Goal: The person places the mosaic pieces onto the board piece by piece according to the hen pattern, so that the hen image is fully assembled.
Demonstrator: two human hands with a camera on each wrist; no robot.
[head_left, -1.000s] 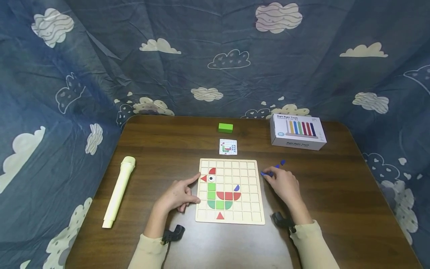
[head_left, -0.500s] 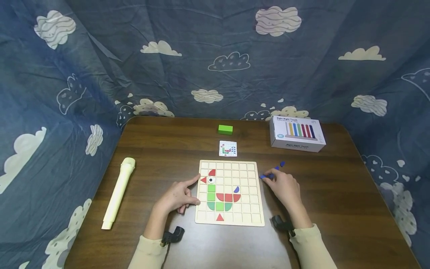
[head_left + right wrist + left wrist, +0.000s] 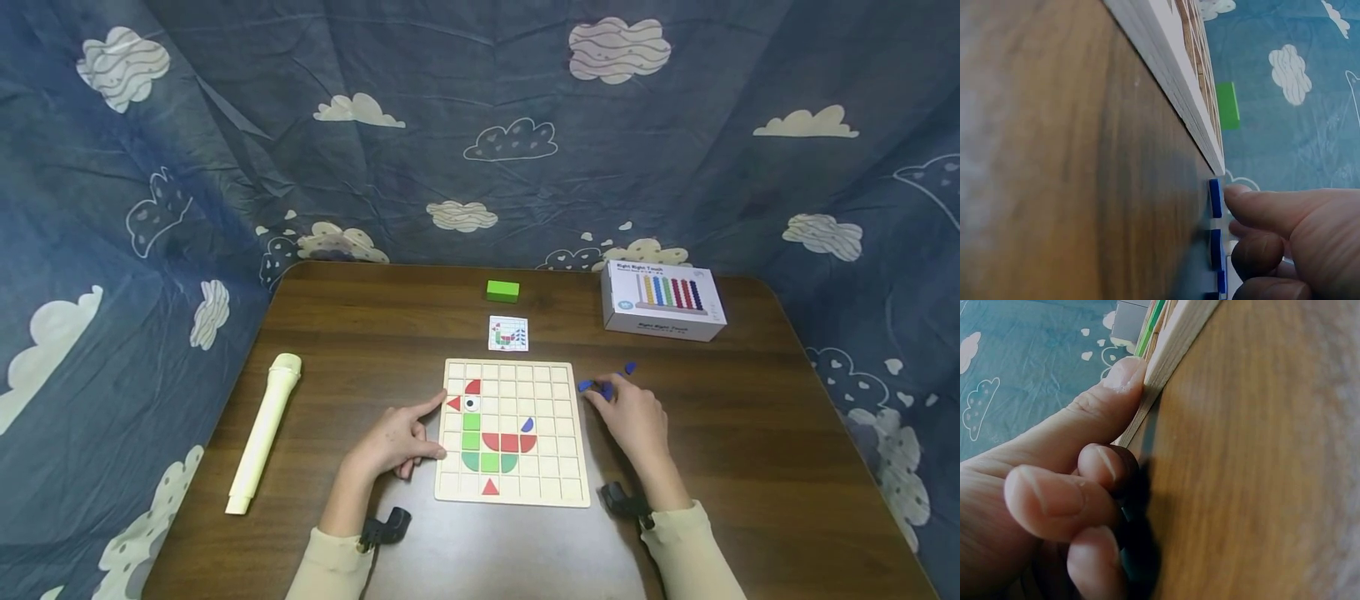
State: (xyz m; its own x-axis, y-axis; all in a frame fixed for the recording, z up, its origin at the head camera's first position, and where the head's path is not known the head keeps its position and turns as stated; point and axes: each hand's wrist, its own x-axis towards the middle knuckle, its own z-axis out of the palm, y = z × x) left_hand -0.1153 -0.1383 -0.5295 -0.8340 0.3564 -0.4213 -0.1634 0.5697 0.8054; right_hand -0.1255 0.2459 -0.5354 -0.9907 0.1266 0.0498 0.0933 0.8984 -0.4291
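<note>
A pale wooden grid board (image 3: pixel 551 483) lies on the table with red, green and blue flat pieces and a round eye piece set in its squares. At its left edge, my left hand (image 3: pixel 392 437) touches the side with an outstretched index finger and thumb, the other fingers folded. In the left wrist view the thumb (image 3: pixel 1124 375) presses on the wooden edge. My right hand (image 3: pixel 636 417) is over several loose blue pieces right of the board. The nearest blue piece (image 3: pixel 1215 198) lies flat by the board's corner, right beside the thumb tip (image 3: pixel 1236 192); my fingers partly cover other blue pieces.
Behind the board lies a small picture card (image 3: pixel 508 333), with a green block (image 3: pixel 502 291) farther back. A white box (image 3: pixel 663 302) stands at the back right. A cream microphone-shaped stick (image 3: pixel 264 433) lies on the left. Another blue piece (image 3: pixel 630 367) lies beyond my right hand.
My right fingers have drawn slightly back from the leftmost blue piece, which now shows more fully beside the board. My left hand keeps its place at the board's edge.
</note>
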